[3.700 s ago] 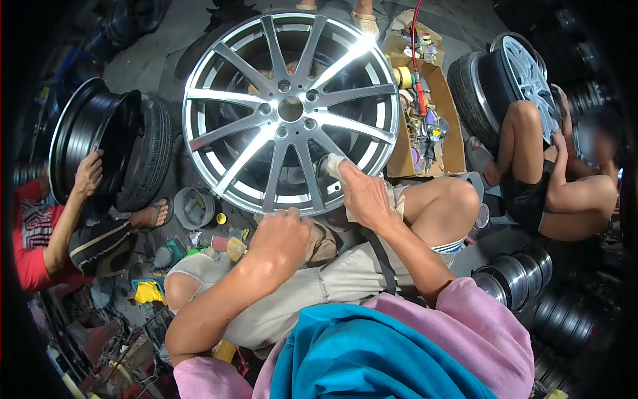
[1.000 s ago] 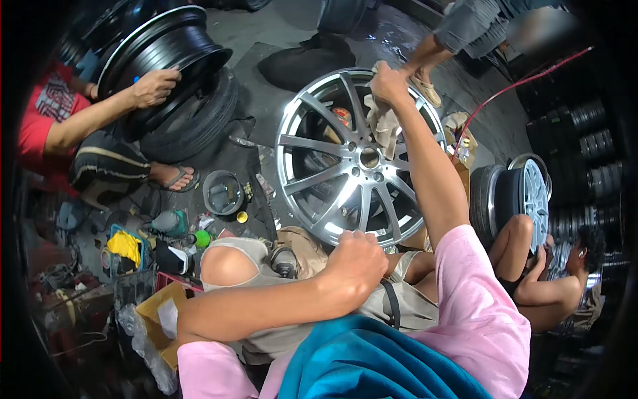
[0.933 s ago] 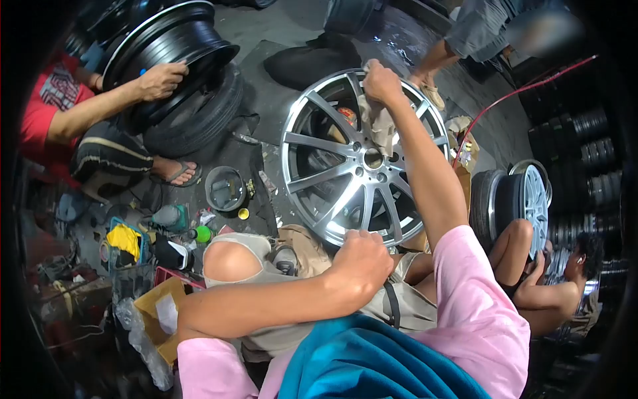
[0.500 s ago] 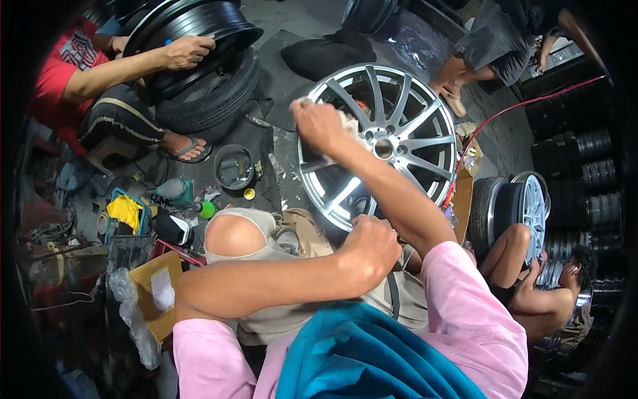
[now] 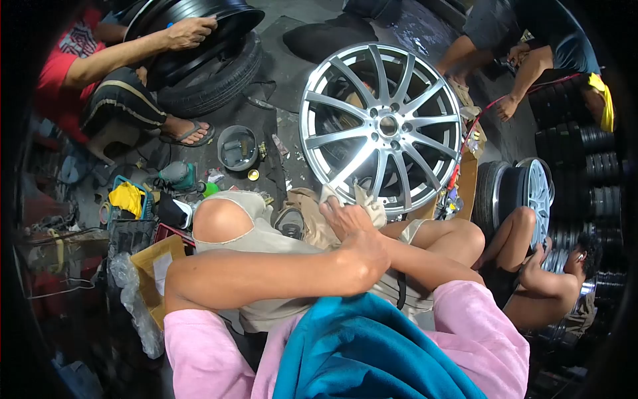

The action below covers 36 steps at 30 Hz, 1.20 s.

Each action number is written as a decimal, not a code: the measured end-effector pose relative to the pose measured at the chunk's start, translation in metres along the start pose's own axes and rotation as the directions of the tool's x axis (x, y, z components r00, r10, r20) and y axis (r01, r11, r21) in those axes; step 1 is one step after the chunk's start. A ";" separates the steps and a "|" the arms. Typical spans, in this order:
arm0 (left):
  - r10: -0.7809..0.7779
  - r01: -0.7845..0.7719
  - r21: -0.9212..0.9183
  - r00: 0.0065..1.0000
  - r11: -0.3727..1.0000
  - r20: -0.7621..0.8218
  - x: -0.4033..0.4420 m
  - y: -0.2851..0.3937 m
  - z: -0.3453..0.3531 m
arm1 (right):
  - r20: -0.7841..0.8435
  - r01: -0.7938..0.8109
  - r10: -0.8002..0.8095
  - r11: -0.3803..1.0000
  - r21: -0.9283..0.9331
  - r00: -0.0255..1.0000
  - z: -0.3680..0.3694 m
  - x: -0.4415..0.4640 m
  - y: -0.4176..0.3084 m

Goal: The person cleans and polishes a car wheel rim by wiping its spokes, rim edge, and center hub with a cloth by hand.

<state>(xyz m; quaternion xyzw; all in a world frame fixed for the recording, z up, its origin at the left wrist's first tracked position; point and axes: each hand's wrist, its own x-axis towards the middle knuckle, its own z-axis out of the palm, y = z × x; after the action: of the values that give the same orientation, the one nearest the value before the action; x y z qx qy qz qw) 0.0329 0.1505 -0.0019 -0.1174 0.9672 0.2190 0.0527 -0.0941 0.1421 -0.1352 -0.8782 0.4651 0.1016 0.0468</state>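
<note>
A silver multi-spoke wheel rim [image 5: 381, 156] lies in front of me, tilted, its spoked face toward me. My right hand [image 5: 347, 218] is closed on a pale cloth [image 5: 367, 205] at the rim's near lower edge. Part of the cloth hangs out beyond the fingers, against the metal. My left hand [image 5: 364, 259] is just below, behind my right wrist and over my lap. Its fingers are hidden, so I cannot make out whether it holds anything.
At left a person in red grips a dark rim [image 5: 212, 16] above a tire [image 5: 216, 86]. A grey bowl [image 5: 237, 149] sits on the floor. To the right are a cardboard box [image 5: 467, 183], a seated person with a light-blue wheel [image 5: 537, 193] and another person bending.
My right hand swept the cloth from the rim's upper spokes over its left side, then down to the near edge. The person at top right has leaned in lower; a yellow cloth now shows there.
</note>
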 end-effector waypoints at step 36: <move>-0.880 0.103 -0.993 0.475 0.058 -0.002 0.029 -0.201 0.071 | 0.420 0.202 0.588 -0.716 0.669 0.691 0.062 -0.075 0.047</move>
<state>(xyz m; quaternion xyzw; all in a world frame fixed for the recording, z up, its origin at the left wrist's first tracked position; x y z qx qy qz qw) 0.0591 -0.0004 -0.1528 -0.5500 0.4695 0.6318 -0.2791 -0.1828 0.1872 -0.1782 -0.0976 0.5203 -0.5583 0.6389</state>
